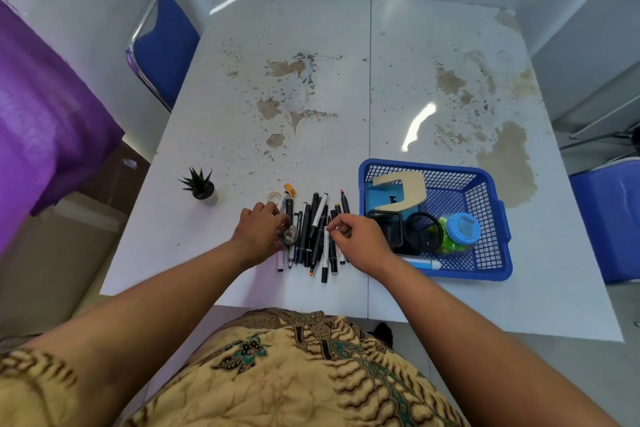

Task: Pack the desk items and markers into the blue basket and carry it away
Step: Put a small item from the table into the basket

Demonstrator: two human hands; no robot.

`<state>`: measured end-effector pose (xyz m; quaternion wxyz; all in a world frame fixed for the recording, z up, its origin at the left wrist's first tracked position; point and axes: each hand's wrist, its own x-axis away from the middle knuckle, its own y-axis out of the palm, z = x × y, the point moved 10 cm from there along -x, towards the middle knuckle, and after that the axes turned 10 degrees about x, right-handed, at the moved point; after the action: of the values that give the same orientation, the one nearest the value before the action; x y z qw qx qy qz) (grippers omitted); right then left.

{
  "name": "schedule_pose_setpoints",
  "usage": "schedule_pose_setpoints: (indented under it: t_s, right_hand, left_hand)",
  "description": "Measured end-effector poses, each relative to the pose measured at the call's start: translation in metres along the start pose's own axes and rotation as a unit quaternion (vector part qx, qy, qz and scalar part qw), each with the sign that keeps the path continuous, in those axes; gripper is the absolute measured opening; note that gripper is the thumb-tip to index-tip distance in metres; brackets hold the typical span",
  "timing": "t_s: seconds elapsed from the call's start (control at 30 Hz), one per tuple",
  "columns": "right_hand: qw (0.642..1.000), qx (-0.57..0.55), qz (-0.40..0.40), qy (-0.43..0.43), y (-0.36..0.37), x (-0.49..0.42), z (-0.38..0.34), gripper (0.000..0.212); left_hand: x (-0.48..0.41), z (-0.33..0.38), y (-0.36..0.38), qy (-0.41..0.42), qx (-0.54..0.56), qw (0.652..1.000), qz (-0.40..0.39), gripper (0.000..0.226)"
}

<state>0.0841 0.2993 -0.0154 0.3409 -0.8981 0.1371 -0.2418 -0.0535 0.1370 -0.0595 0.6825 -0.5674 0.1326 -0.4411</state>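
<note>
The markers (pixel 313 236) lie in a loose heap on the white counter (pixel 311 80), at 6 o'clock near the person's edge. The blue basket (pixel 491 246) stands just beside them at 4 o'clock.

The left hand (pixel 258 232) rests on the heap's 9 o'clock side with bent fingers. A clear round thing (pixel 288 235) sits against its thumb; whether the hand grips it cannot be told. The right hand (pixel 360 241) is at the heap's 3 o'clock side, fingers curled, thumb and forefinger pinching at a marker's shaft.

In the basket are a beige U-shaped piece (pixel 403 189), a square black mesh holder (pixel 386 222), a round black mesh cup (pixel 424 230) and a blue-lidded jar (pixel 462 229) (green bits inside). At the heap's 11 o'clock lie a tape roll (pixel 274 197) and an orange cap (pixel 290 188). A small potted plant (pixel 201 184) stands at 9 o'clock.
</note>
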Motion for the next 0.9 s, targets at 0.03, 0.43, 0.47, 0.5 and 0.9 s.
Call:
schedule_pose_setpoints:
  t_s: [0.03, 0.43, 0.47, 0.5, 0.9]
  right_hand:
    - [1.0, -0.003, -0.002, 0.003, 0.001, 0.001, 0.001, 0.018]
    - [1.0, -0.013, 0.006, 0.018, 0.002, 0.004, 0.004, 0.021]
    - [1.0, -0.014, 0.007, 0.018, 0.002, 0.004, 0.004, 0.021]
    - [1.0, -0.017, 0.009, 0.019, 0.002, 0.004, 0.004, 0.021]
    - [0.989, -0.147, 0.009, 0.028, -0.014, 0.011, 0.0, 0.028]
  left_hand:
    - [0.0, 0.0, 0.0, 0.001, 0.0, 1.0, -0.001, 0.061]
    - [0.005, 0.007, -0.018, 0.042, 0.028, 0.998, 0.039, 0.05]
    - [0.007, 0.008, -0.022, 0.048, 0.036, 0.997, 0.049, 0.049]
    - [0.008, 0.011, -0.025, 0.055, 0.046, 0.996, 0.058, 0.049]
    - [0.025, 0.082, -0.068, 0.142, 0.167, 0.962, 0.163, 0.049]
